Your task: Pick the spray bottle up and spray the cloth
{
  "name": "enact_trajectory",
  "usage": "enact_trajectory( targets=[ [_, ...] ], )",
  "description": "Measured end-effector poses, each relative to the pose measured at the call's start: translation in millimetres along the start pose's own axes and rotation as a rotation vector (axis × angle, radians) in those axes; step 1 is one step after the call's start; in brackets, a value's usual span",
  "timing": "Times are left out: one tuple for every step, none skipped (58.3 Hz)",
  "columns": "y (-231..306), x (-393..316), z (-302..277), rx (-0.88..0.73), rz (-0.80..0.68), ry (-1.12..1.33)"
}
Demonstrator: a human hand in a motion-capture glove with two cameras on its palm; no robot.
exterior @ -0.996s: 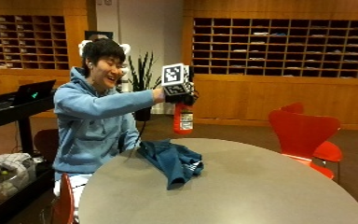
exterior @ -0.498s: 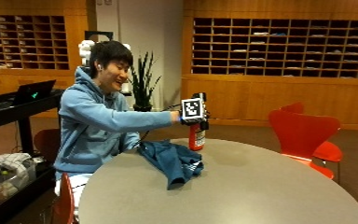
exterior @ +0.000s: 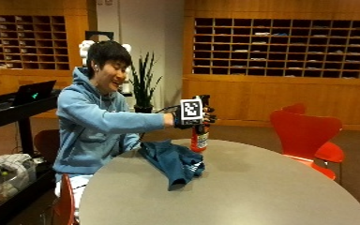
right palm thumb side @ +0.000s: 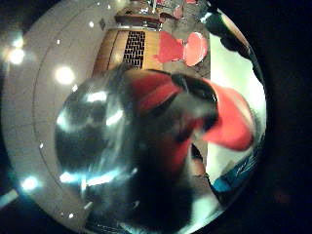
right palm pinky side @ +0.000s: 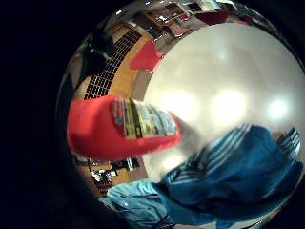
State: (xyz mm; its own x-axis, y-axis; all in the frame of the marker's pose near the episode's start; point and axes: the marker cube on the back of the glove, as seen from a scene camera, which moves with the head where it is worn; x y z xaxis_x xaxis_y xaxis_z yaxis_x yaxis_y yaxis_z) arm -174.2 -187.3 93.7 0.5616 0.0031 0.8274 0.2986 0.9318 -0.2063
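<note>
- Bottle (exterior: 198,136): rigid red plastic, likely light; your right hand (exterior: 189,117) has fingers wrapped round its neck.
- Cloth (exterior: 177,161): soft, lies crumpled on worktop (exterior: 261,187) beside it.

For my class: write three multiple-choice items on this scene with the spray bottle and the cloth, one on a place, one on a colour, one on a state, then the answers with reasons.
1. Where does the blue cloth lie?
A. on the grey round table
B. on the red chair
C. on the floor

2. What colour is the spray bottle?
A. green
B. red
C. white

3. What is the gloved right hand doing?
A. lying flat on the table
B. pinching the cloth
C. holding the bottle by its top

Answers: A, the outside view shows the cloth crumpled on the tabletop. B, the bottle's body is red in every view. C, the hand's grip is round the bottle's top, the bottle upright beside the cloth.
</note>
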Motion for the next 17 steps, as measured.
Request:
enact_trajectory(
  targets=[
    [2.5, 1.2, -2.2, 0.003, 0.002, -0.005],
    [5.2, 2.6, -5.4, 0.005, 0.003, -0.004],
    [8.1, 4.7, -9.7, 0.006, 0.004, 0.001],
    [10.9, 7.0, -14.5, 0.008, 0.004, 0.007],
    [13.5, 8.9, -19.1, 0.012, 0.005, 0.010],
    [15.7, 9.8, -22.9, 0.018, 0.006, 0.007],
    [17.7, 9.5, -25.8, 0.026, 0.008, -0.003],
    [19.6, 8.7, -28.4, 0.036, 0.010, -0.015],
    [21.3, 7.8, -31.0, 0.048, 0.011, -0.028],
    [23.1, 7.4, -34.3, 0.060, 0.012, -0.040],
    [25.0, 7.6, -38.4, 0.072, 0.012, -0.048],
    [27.1, 8.4, -43.3, 0.085, 0.011, -0.053],
    [29.3, 9.4, -48.4, 0.097, 0.011, -0.056],
    [31.5, 10.3, -53.3, 0.109, 0.011, -0.059],
    [33.7, 10.9, -57.6, 0.119, 0.011, -0.061],
    [36.0, 10.9, -61.0, 0.127, 0.009, -0.062],
    [38.8, 10.2, -63.6, 0.135, 0.007, -0.061]
  ],
)
